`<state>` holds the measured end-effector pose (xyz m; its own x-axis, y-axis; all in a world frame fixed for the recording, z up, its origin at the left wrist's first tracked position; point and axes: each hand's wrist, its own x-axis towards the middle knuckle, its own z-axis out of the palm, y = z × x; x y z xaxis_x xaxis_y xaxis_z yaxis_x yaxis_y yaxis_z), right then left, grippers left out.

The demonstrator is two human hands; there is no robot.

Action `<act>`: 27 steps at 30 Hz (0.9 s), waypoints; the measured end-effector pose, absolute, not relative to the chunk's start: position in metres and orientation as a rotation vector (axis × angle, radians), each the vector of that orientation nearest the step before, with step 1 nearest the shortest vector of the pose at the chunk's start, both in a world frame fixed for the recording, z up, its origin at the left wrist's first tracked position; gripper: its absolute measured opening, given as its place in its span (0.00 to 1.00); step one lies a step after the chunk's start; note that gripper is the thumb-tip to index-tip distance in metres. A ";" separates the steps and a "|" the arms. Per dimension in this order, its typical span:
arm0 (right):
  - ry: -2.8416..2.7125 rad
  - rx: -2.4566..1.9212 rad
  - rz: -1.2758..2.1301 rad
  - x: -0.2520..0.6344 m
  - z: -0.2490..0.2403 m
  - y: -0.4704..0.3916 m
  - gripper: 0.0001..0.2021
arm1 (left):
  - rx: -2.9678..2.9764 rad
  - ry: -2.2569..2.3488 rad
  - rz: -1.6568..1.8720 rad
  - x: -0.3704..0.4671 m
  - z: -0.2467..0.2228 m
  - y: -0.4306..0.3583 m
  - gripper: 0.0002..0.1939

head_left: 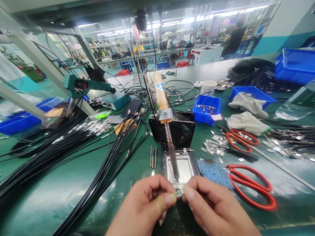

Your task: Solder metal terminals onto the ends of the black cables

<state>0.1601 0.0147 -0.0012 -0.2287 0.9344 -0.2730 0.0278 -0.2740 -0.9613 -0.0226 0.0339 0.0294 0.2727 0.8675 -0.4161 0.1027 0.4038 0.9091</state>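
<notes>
My left hand (152,201) and my right hand (206,200) meet at the bench's front, thumb and forefinger of each closed in a pinch. Between the fingertips is a small silvery connector piece (179,191) with a speck of red; most of it is covered by the fingers. Just beyond it, the tip of a wooden-handled soldering iron (161,93) points down over a shallow metal tray (187,168). A clamp holds the iron upright in front of a black fan (174,129). Right of the tray lies a blue speckled sponge (214,172).
Red-handled scissors (253,186) and smaller orange-handled scissors (241,141) lie right. Black cables (98,177) cross the left side. Behind are a blue parts bin (207,109), a paper cup (208,88), pale gloves (247,123) and a teal tool (86,87). People sit farther back.
</notes>
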 end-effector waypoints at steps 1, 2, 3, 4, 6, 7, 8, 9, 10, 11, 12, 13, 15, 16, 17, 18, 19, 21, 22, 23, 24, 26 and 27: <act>-1.310 -1.278 1.517 0.162 -0.002 0.013 0.21 | 1.050 1.197 0.664 -0.023 0.031 0.032 0.12; -1.387 -1.253 1.434 0.164 -0.002 0.011 0.20 | 1.053 1.202 0.665 -0.022 0.033 0.031 0.13; -1.454 -1.220 1.361 0.165 -0.003 0.009 0.18 | 1.052 1.209 0.669 -0.021 0.035 0.030 0.13; -1.503 -1.186 1.309 0.167 -0.004 0.007 0.17 | 1.051 1.218 0.679 -0.020 0.037 0.029 0.14; -1.554 -1.140 1.266 0.170 -0.006 0.005 0.15 | 1.052 1.231 0.698 -0.017 0.040 0.029 0.15; -1.569 -1.125 1.258 0.171 -0.007 0.005 0.14 | 1.055 1.236 0.706 -0.015 0.042 0.030 0.15; -1.579 -1.116 1.251 0.171 -0.007 0.004 0.14 | 1.062 1.239 0.713 -0.013 0.043 0.030 0.15; -1.585 -1.111 1.243 0.172 -0.008 0.004 0.14 | 1.070 1.242 0.719 -0.011 0.044 0.030 0.15; -1.586 -1.110 1.238 0.172 -0.008 0.004 0.14 | 1.080 1.245 0.725 -0.010 0.045 0.030 0.15; -1.582 -1.114 1.236 0.172 -0.008 0.004 0.14 | 1.093 1.247 0.728 -0.009 0.046 0.030 0.14; -1.575 -1.122 1.241 0.172 -0.008 0.004 0.14 | 1.107 1.250 0.730 -0.010 0.046 0.029 0.14; -1.566 -1.133 1.249 0.171 -0.008 0.003 0.14 | 1.124 1.253 0.732 -0.010 0.046 0.028 0.13; -1.558 -1.157 1.257 0.171 -0.007 0.002 0.14 | 1.161 1.262 0.729 -0.013 0.046 0.026 0.11; -1.559 -1.167 1.256 0.171 -0.007 0.002 0.14 | 1.183 1.267 0.725 -0.015 0.045 0.024 0.10; -1.561 -1.172 1.250 0.170 -0.006 0.002 0.14 | 1.207 1.273 0.715 -0.017 0.044 0.023 0.09; -1.562 -1.178 1.244 0.170 -0.006 0.001 0.14 | 1.232 1.274 0.701 -0.018 0.044 0.022 0.08; -1.560 -1.187 1.241 0.170 -0.005 0.001 0.14 | 1.253 1.274 0.685 -0.020 0.043 0.021 0.07; -1.547 -1.219 1.252 0.170 -0.005 0.001 0.14 | 1.276 1.272 0.662 -0.021 0.042 0.020 0.07; -1.536 -1.241 1.261 0.169 -0.004 0.002 0.15 | 1.269 1.269 0.659 -0.021 0.041 0.020 0.07; -1.522 -1.266 1.273 0.169 -0.004 0.002 0.16 | 1.244 1.266 0.658 -0.021 0.040 0.020 0.07; -1.502 -1.288 1.292 0.169 -0.004 0.002 0.16 | 1.209 1.260 0.658 -0.020 0.039 0.019 0.08; -1.453 -1.317 1.318 0.168 -0.005 0.001 0.17 | 1.139 1.245 0.651 -0.020 0.037 0.019 0.09; -1.435 -1.323 1.291 0.168 -0.006 0.000 0.16 | 1.115 1.241 0.646 -0.019 0.036 0.018 0.10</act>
